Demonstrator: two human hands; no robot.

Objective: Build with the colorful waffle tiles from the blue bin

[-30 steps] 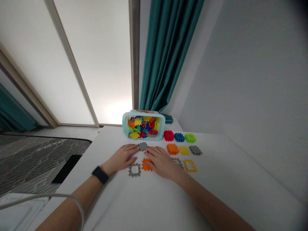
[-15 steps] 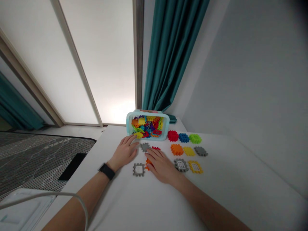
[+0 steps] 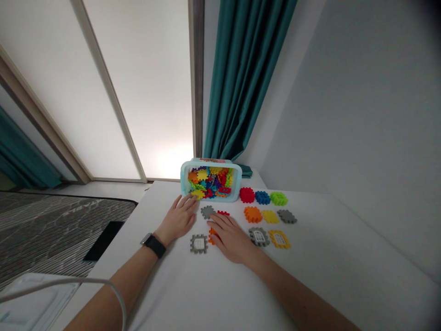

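Observation:
My left hand (image 3: 178, 217) lies flat on the table with its fingers stretched toward the lower left rim of a light-blue bin (image 3: 211, 163). Colourful interlocking plastic pieces fill that bin, among them a yellow piece (image 3: 198, 195) near my left fingertips. My right hand (image 3: 230, 237) rests palm down, fingers extended, partly covering an orange piece (image 3: 211, 236) and a red piece (image 3: 223, 213). Just beyond its fingertips is a grey piece (image 3: 207, 212). A grey window-patterned piece (image 3: 199, 244) lies left of the orange one. Whatever is under my right palm is hidden.
To the right sit red (image 3: 247, 195), blue (image 3: 262, 197), green (image 3: 279, 198) and orange (image 3: 253, 214) blocks. Flat yellow (image 3: 270, 216), grey (image 3: 287, 216) and window-patterned pieces (image 3: 259, 236) lie nearer. A white cable (image 3: 69, 280) crosses the lower left, above a clear plastic container (image 3: 37, 299).
The left hand has shifted very slightly, its fingers still extended. The right hand and the pieces stay in place, and the view has tilted a little.

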